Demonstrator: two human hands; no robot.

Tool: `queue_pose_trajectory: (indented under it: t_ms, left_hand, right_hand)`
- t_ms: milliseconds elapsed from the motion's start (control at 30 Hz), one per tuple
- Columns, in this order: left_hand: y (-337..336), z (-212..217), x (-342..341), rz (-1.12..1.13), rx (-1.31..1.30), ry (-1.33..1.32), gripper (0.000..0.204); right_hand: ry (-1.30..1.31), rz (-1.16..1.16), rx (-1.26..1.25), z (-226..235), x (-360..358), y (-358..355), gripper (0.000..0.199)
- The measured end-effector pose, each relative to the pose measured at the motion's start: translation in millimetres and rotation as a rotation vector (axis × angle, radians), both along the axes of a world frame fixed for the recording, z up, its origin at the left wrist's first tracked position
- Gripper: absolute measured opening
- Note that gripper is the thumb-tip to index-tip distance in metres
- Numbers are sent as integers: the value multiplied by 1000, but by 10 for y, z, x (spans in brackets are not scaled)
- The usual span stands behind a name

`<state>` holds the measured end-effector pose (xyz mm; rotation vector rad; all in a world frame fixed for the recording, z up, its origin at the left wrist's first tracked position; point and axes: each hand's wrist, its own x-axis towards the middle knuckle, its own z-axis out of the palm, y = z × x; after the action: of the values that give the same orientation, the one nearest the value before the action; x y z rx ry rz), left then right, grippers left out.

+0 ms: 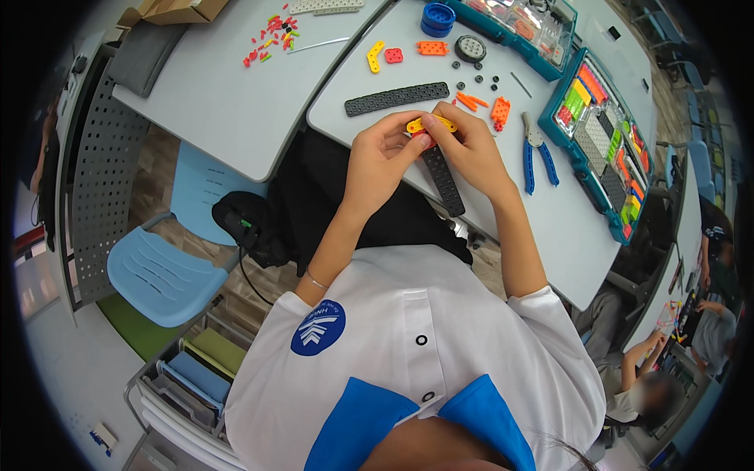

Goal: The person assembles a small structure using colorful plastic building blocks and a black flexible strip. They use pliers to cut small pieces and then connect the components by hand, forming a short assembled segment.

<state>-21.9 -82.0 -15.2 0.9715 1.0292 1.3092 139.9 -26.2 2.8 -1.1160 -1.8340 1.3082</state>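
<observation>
My left hand point(378, 159) and my right hand point(473, 151) meet over the table's near edge, fingers closed. Between their fingertips is a small yellow building piece with holes point(444, 124), with a bit of red showing under it. From beneath the fingers a black perforated beam point(445, 187) slants down toward me; how it joins the yellow piece is hidden. Just beyond my hands lies a dark grey perforated beam point(397, 100). Orange pins point(470, 101) and an orange connector block point(500, 110) rest by my right hand. Blue-handled pliers point(537, 155) lie farther right.
A teal parts case point(605, 145) holds colourful pieces at the right; another teal case point(514, 31) stands behind. Blue hubs point(437, 20), a grey wheel point(470, 49) and a yellow angled piece point(375, 58) sit at the back. Loose pins point(275, 33) cover part of the left table.
</observation>
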Motion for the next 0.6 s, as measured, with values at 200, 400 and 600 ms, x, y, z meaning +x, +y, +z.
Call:
queue_pose_trajectory:
  t_ms: [200,400,600]
  left_hand:
    - [14,17,20,8,-27,117,34]
    - [17,-27,-57,-7,-30,125,35]
    - [29,126,-145,-13,-140,7,39]
  right_hand:
    - [22,-6,-7,27,-17,-40,31]
    - [203,-33,-212,108,-10,-65,32]
    - [281,-177,-306,294,194,68,33]
